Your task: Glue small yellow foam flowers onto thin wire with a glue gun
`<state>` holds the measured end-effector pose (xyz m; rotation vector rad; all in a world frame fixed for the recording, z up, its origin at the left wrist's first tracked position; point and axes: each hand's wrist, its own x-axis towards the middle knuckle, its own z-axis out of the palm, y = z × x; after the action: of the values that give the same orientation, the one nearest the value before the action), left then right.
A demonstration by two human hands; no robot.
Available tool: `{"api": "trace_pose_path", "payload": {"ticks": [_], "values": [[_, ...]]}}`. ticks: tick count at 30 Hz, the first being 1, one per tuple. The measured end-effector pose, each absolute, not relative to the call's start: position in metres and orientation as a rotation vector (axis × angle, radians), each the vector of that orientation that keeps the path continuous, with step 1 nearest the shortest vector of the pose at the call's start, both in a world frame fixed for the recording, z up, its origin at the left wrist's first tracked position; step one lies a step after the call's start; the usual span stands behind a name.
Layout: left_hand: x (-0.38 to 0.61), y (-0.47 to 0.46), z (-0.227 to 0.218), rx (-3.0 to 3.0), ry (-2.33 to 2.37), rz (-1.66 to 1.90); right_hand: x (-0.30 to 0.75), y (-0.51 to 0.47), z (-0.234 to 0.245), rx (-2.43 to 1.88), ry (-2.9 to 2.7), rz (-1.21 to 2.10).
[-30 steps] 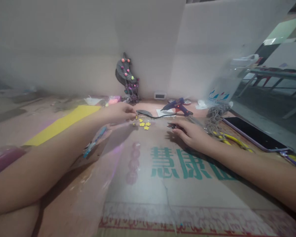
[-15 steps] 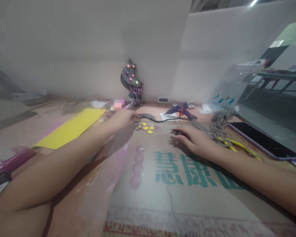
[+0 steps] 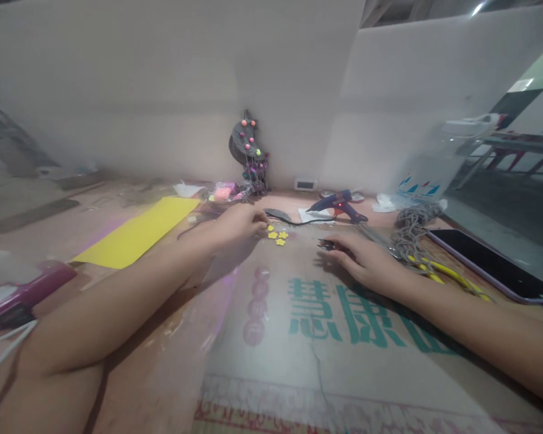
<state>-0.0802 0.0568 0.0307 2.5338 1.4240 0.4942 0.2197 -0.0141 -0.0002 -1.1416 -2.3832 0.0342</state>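
My left hand [image 3: 243, 224] is closed in a pinch at the left edge of several small yellow flower cutouts [image 3: 281, 242]. Whatever its fingertips grip, if anything, is hidden. On the right, my right hand [image 3: 356, 256] has thumb and fingers closed on a small dark pointed tool [image 3: 326, 244], whose tips point left toward the flowers; most of it is covered by the hand. Beneath both hands lies a printed cardboard sheet [image 3: 276, 361]. Just behind the flowers is a dark grey flat piece [image 3: 278, 214].
A blue glue gun [image 3: 332, 202] with a red light rests on white paper behind my right hand. Grey yarn [image 3: 414, 226], yellow handles [image 3: 455, 274] and a phone [image 3: 493, 262] lie right. Yellow sheet [image 3: 140, 232] and purple tool [image 3: 31, 295] lie left. A beaded grey moon ornament [image 3: 243, 141] leans against the wall.
My left hand has shifted slightly toward the flowers, and its fingers are more curled. A yellow-and-dark piece beside its fingertips is no longer visible. My right hand stays in place with the tool.
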Motion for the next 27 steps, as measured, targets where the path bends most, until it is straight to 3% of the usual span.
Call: {"api": "trace_pose_path", "payload": {"ticks": [22,27], "values": [[-0.082,0.062,0.029,2.716,1.461,0.555,0.221,-0.014,-0.002,-1.169,-2.418,-0.007],[-0.088,0.067,0.031,2.725,1.444,0.377,0.221,-0.015,-0.002,-1.176,-2.418,-0.012]]}}
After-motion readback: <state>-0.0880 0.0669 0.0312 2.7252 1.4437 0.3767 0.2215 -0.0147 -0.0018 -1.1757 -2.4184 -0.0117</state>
